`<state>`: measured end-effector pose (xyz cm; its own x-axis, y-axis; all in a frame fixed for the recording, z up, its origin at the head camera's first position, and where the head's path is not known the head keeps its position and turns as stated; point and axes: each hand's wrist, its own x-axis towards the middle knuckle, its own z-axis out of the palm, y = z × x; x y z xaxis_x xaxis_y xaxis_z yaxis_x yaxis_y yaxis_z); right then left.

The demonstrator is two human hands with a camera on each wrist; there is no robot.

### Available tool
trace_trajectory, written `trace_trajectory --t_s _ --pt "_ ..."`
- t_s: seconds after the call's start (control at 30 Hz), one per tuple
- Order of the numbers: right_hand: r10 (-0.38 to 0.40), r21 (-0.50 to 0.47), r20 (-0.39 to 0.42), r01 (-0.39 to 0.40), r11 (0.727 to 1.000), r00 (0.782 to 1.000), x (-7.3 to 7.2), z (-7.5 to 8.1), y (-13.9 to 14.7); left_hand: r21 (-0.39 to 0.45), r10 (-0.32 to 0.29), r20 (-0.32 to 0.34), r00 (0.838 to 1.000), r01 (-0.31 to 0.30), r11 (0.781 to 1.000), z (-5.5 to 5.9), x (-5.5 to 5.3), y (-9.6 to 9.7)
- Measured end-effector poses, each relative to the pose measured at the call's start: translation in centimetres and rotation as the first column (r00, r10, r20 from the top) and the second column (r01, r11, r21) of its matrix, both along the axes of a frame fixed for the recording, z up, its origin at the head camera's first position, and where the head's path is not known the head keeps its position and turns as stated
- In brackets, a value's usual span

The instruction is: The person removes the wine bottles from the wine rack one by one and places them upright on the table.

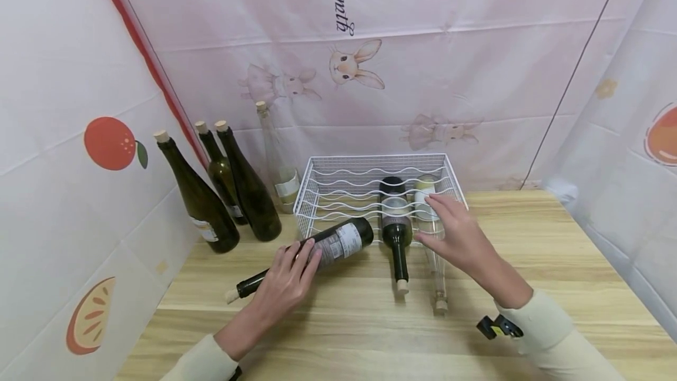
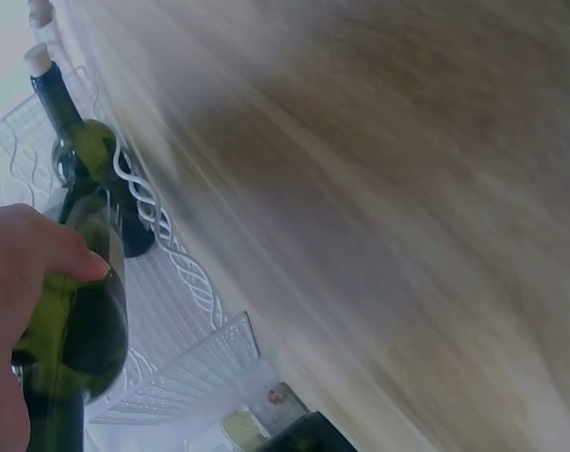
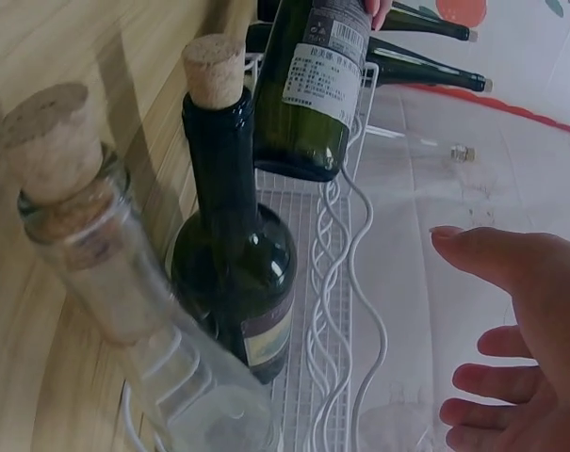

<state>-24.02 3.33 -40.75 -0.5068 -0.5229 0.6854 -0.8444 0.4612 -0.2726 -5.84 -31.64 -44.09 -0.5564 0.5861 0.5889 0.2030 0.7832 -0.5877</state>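
Note:
My left hand [image 1: 288, 278] grips a dark green wine bottle [image 1: 349, 239] around its body. The bottle is tilted, with its corked neck toward the lower left and its base over the front of the white wire rack [image 1: 301, 210]. Two corked bottles lie in the rack with their necks toward me: a dark green bottle [image 1: 396, 233] and, to its right, a clear glass bottle [image 1: 435, 260]. Over the clear one, my right hand [image 1: 465, 237] is spread, thumb apart from the fingers. In the right wrist view nothing is between the thumb and fingers [image 3: 492, 381].
Left of the rack stand three dark green corked bottles [image 1: 203, 207] and a clear corked bottle [image 1: 285, 184]. The rack has wavy wires and sits on a wooden table [image 1: 370, 334] near a pink printed curtain [image 1: 423, 75]. White printed sheeting [image 1: 42, 222] hangs at the left.

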Motion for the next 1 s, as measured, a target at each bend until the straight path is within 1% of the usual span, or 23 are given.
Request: trace_trajectory --t_s 0.2,0.27,0.4,0.57,0.77,1.0 --pt "0.059 0.007 -0.070 -0.058 0.998 0.996 0.4 0.0 -0.7 -0.052 -0.018 0.017 1.000 0.019 0.998 -0.1 0.0 -0.1" --pt "0.086 0.016 -0.080 -0.085 0.996 0.993 0.5 0.0 -1.0 -0.067 -0.020 0.022 1.000 0.021 0.998 0.0 0.0 -0.1" --pt "0.134 0.051 -0.086 -0.130 0.990 0.987 0.8 -0.1 -1.7 -0.085 -0.023 0.035 0.999 0.026 0.996 0.3 -0.2 0.0" --pt "0.185 0.099 -0.127 -0.173 0.980 0.975 1.2 0.1 -2.6 -0.109 -0.041 0.025 0.999 0.044 0.993 0.5 -0.4 0.4" --pt "0.191 0.173 -0.155 -0.164 0.971 0.969 2.0 0.3 -3.6 -0.112 -0.088 -0.015 0.996 0.086 0.990 0.4 -0.9 0.9" --pt "0.198 0.232 -0.178 -0.155 0.960 0.964 2.7 0.5 -5.0 -0.109 -0.110 -0.033 0.993 0.105 0.988 0.6 -1.1 1.7"
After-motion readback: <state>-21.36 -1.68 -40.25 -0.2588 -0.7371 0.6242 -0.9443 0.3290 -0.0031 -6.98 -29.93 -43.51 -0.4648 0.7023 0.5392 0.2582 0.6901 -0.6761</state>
